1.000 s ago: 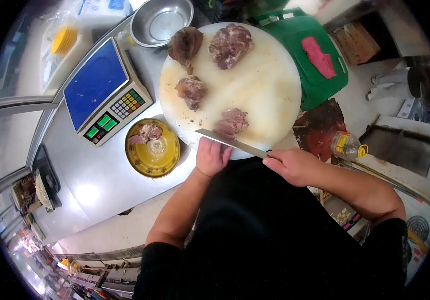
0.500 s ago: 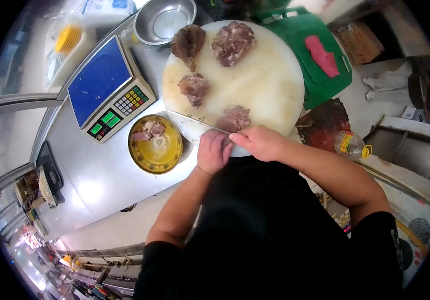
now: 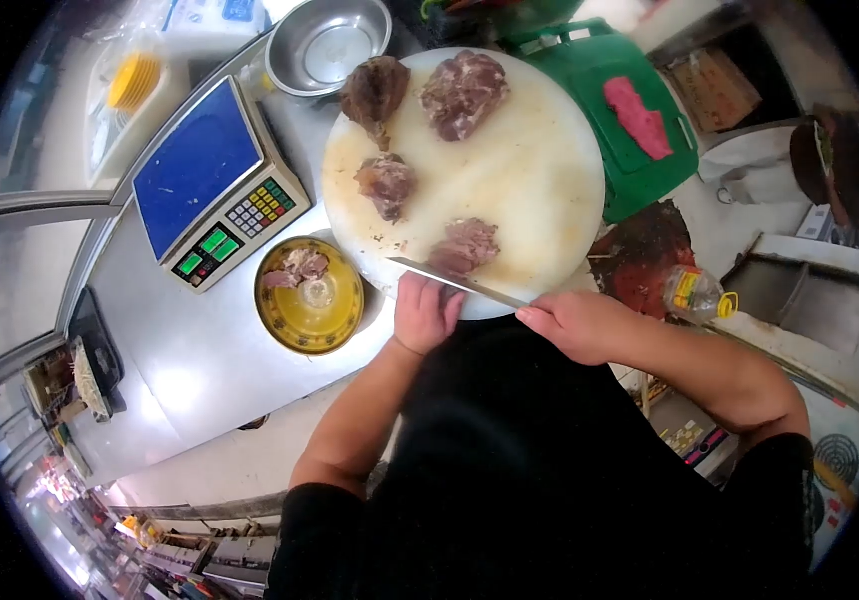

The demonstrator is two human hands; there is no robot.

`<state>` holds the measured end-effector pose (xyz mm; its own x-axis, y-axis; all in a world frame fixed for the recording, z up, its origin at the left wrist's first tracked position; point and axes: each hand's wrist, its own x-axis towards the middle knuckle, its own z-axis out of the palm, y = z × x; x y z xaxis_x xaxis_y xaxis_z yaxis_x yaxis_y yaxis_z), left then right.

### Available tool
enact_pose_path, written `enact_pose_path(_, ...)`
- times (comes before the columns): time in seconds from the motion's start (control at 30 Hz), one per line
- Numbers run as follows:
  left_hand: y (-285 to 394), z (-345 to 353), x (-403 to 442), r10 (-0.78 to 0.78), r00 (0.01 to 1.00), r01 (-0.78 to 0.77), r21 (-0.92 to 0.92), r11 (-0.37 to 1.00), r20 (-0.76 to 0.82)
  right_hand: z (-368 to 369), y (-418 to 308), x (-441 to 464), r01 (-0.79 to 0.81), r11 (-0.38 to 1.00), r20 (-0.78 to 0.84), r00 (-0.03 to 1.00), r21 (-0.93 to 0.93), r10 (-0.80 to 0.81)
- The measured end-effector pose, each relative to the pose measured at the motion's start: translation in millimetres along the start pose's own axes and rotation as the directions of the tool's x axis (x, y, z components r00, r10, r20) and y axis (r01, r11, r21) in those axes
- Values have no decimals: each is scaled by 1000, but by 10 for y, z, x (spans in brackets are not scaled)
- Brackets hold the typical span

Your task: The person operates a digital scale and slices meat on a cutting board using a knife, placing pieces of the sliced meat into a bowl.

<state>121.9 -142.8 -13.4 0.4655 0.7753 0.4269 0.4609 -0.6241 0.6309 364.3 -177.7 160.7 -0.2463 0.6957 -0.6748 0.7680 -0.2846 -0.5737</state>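
My right hand (image 3: 577,325) is closed round the handle of a knife (image 3: 465,282), whose blade points left across the near edge of the round white board (image 3: 530,180). Just under the blade, my left hand (image 3: 424,313) has its fingers bent at the board's edge; what they hold is hidden by the knife. Sliced meat (image 3: 467,246) lies right beyond the blade. Farther up the board are a small meat chunk (image 3: 387,186), a dark piece (image 3: 376,92) and a large piece (image 3: 464,94).
A yellow bowl (image 3: 310,325) with meat bits stands left of the board, beside a blue-topped scale (image 3: 198,170). Behind is a steel bowl (image 3: 329,45). On the right are a green lid (image 3: 615,165) with a pink cloth (image 3: 637,118) and a plastic bottle (image 3: 698,293).
Over the last half second my right hand and the knife have drawn back to the right, away from my left hand. My left hand has stayed nearly in place.
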Motion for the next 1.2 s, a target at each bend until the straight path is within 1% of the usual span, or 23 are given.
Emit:
enact_pose_path(0.13,-1,8,-8,-17,1000,17,4,1000,-5,43,-103,266,-21,1000,33,999,10,21)
enact_pose_path(0.2,-15,18,-29,-9,1000,9,4,1000,-9,97,-110,441,-46,999,106,993,-15,47)
enact_pose_path(0.23,-28,33,-34,2,1000,-2,3,1000,-15,187,-78,529,-45,999,104,994,-16,47)
enact_pose_path(0.27,-31,42,-49,5,1000,-5,3,1000,-16,298,-25,627,95,995,6,995,11,-95)
enact_pose_path(0.3,-23,35,-65,-20,1000,20,10,1000,2,344,-41,673,236,971,-94,968,23,-233)
enact_pose_path(0.33,-18,20,-73,-43,999,43,19,999,18,360,-50,687,240,970,-98,966,20,-237)
enact_pose_path(0.4,14,-13,-60,-42,999,42,27,999,6,372,-91,684,114,993,-127,986,16,-111)
enact_pose_path(0.43,35,-10,-33,-38,999,39,26,999,-7,405,-86,696,108,994,-145,984,10,-106)
enact_pose_path(0.47,-25,27,-119,-63,998,63,30,998,16,446,-23,701,114,993,-108,988,21,-111)
enact_pose_path(0.5,3,-21,-65,-53,997,50,55,997,52,417,82,669,98,995,-83,992,24,-95)
enact_pose_path(0.53,15,-54,-37,-46,996,42,53,998,82,374,128,623,46,999,-25,999,19,-46)
enact_pose_path(0.57,21,-66,6,-44,992,40,38,998,116,426,301,654,-4,1000,-4,1000,8,4)
enact_pose_path(0.6,26,-56,35,-7,996,7,4,1000,91,347,336,528,28,994,-61,998,102,-22)
enact_pose_path(0.63,4,-43,-37,15,999,-15,20,1000,36,304,405,467,37,992,-76,997,123,-28)
enact_pose_path(0.67,2,-79,-45,14,998,-17,38,999,59,268,449,396,51,988,-77,996,146,-40)
enact_pose_path(0.7,42,-96,-7,-5,997,5,5,1000,72,234,486,312,37,989,-101,995,145,-22)
enact_pose_path(0.87,66,68,279,-11,998,11,-6,1000,69,88,567,239,-10,993,-178,984,117,31)
enact_pose_path(0.93,100,110,325,-5,997,6,-14,1000,74,41,574,207,-30,999,-246,969,26,35)
enact_pose_path(1.0,104,111,338,-15,996,13,23,1000,93,19,565,188,-29,999,-241,970,25,34)
enact_pose_path(1.07,117,83,338,-3,995,1,19,1000,97,30,552,154,-26,999,-232,972,27,32)
enact_pose_path(1.13,97,67,308,6,995,-8,18,1000,102,78,525,94,27,998,-227,974,60,-13)
enact_pose_path(1.2,38,83,251,73,993,-80,76,994,89,98,477,68,22,998,-203,979,61,-9)
